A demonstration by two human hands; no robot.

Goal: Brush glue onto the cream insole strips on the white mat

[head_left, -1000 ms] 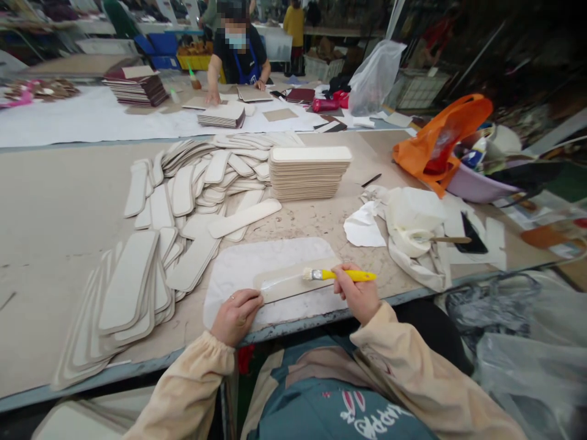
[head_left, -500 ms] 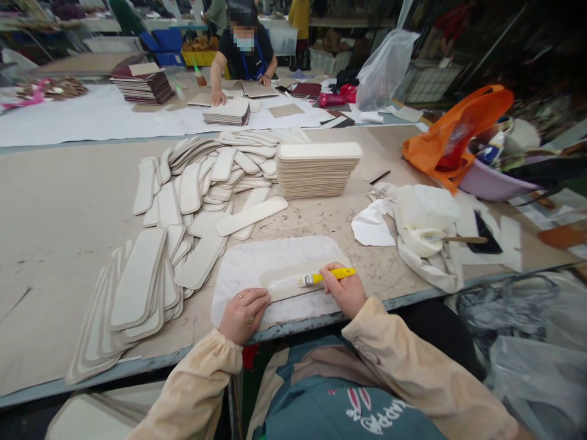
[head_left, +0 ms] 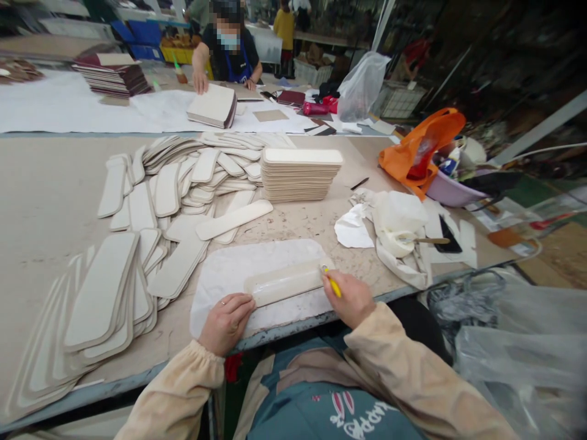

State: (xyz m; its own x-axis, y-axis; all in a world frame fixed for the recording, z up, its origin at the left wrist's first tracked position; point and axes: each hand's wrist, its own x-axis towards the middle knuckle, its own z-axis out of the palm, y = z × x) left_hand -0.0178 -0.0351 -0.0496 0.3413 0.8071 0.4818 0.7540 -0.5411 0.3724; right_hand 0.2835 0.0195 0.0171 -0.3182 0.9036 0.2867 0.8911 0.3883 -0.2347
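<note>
The table point(head_left: 41, 189) carries a heap of pale strips point(head_left: 101, 293), a white sheet point(head_left: 217, 275) and a stack point(head_left: 300, 180). On the sheet lies one glossy strip point(head_left: 284, 282). The left hand point(head_left: 227, 324) touches its left end; whether that grip pinches, I cannot tell. The right hand point(head_left: 351, 298) has its grip closed round a brush point(head_left: 334, 286) at the other end.

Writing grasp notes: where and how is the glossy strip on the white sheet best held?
I'd take the strip by its left end's edges, from the near left, where the left hand touches it. It lies flat and long; its top looks wet, and the right hand holds the yellow brush at the other end.
</note>
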